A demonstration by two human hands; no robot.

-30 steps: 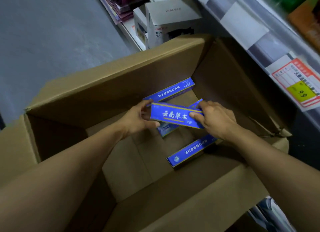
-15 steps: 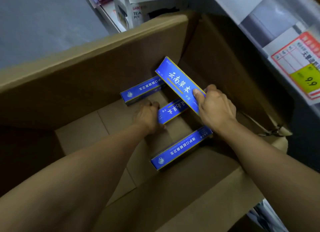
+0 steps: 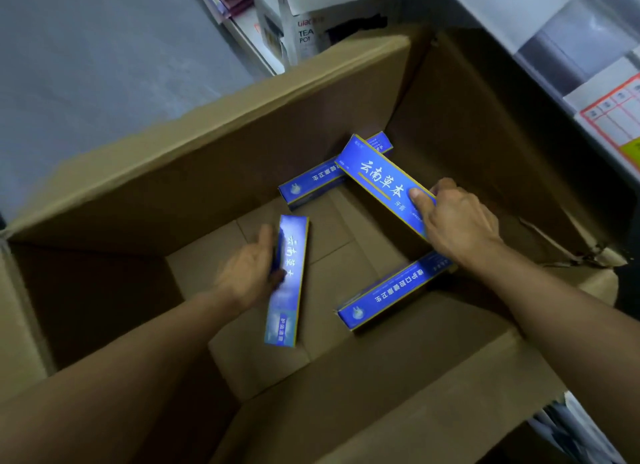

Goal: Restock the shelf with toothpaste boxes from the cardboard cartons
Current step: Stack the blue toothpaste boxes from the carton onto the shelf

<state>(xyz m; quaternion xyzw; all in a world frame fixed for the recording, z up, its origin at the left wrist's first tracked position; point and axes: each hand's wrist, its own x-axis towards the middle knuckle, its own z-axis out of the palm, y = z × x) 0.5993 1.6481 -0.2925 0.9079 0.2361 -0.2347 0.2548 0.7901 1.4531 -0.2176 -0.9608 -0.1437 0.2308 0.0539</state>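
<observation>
Inside the cardboard carton point(image 3: 242, 145), the left hand point(image 3: 247, 273) grips one toothpaste box point(image 3: 289, 276). The right hand point(image 3: 457, 221) pinches another box point(image 3: 381, 179); two more boxes point(image 3: 391, 292) lie on the bottom.

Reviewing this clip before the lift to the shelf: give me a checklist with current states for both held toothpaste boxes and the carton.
1. Right hand grips a toothpaste box, thumb on its face: ok.
2. Left hand holds a second box: ok, though blurred, so firmness cannot tell.
3. Held boxes apart from each other: ok.
4. Carton flaps open, way up unobstructed: ok.
5. Boxes left inside: two, one by the far wall, one near the right forearm: ok.
6. Free shelf space: cannot tell.
</observation>
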